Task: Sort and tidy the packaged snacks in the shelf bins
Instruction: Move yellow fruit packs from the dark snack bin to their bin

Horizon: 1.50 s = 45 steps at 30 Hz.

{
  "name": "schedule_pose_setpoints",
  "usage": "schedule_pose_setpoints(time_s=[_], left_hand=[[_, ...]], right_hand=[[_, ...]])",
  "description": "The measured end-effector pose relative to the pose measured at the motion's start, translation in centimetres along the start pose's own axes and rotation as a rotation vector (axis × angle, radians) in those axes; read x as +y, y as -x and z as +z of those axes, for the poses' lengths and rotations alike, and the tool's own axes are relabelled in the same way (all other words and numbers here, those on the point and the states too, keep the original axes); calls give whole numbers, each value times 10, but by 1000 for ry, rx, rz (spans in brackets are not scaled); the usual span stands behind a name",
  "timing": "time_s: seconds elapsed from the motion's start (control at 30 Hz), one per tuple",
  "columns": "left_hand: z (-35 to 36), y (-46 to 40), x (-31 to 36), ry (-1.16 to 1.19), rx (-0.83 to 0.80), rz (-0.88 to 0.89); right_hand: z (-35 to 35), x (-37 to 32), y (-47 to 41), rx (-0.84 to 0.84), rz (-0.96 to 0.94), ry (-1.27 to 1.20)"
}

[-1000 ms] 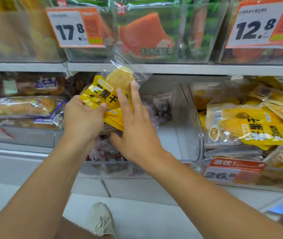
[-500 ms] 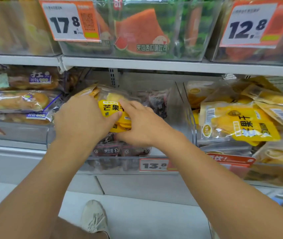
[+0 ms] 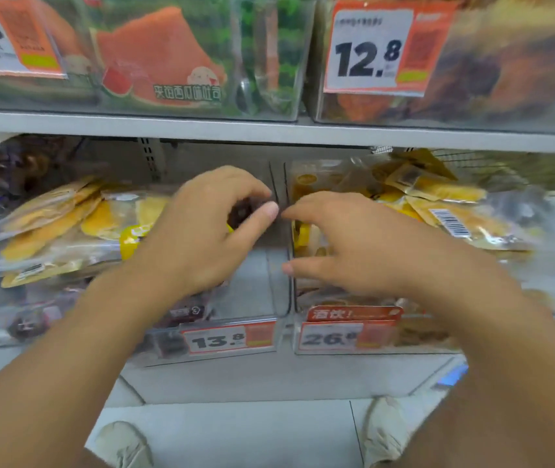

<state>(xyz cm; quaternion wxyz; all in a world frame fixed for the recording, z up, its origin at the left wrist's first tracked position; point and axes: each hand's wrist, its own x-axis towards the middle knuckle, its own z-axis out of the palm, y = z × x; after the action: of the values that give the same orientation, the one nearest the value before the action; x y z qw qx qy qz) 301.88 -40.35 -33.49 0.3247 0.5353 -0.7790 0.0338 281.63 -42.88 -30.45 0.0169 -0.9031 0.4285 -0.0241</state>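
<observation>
Shelf bin (image 3: 252,319): yellow snack packs (image 3: 67,224) beside left hand (image 3: 208,231).

Pretty bright, even store lighting here with no hard shadows, just a soft dim patch under the white metal shelf board (image 3: 269,131) at the back of the lower row. The whole thing is smeared with motion blur, worst on the far right edge where the yellow plastic snack packets (image 3: 445,211) melt into streaks, and the big orange-and-white price tag reading 12.8 (image 3: 370,52) is fuzzy too. Wide-angle lens bends the shelf line, and the clear plastic bin fronts (image 3: 235,339) catch hazy glare.
</observation>
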Motion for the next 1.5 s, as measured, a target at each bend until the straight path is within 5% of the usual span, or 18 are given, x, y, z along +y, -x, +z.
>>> schedule_pose_setpoints(time_s=[0.13, 0.43, 0.73, 1.0, 1.13, 1.27, 1.5], left_hand=[[40, -12, 21, -12, -299, 165], [38, -25, -11, -90, -207, -17], [15, 6, -38, -400, -489, -145], [2, 9, -56, -442, -415, -187], [-4, 11, -72, -394, -392, -254], [-12, 20, -79, -427, -418, -374], [-18, 33, -95, -362, -421, -294]], right_hand=[[-2, 37, 27, -49, 179, -28], [15, 30, 10, 207, -6, -240], [26, -25, -17, 123, -122, -92], [26, -70, -62, -294, -12, 301], [54, -86, -98, -450, 146, 136], [66, -84, -107, -250, 365, -136], [22, -86, -91, 151, 243, -67]])
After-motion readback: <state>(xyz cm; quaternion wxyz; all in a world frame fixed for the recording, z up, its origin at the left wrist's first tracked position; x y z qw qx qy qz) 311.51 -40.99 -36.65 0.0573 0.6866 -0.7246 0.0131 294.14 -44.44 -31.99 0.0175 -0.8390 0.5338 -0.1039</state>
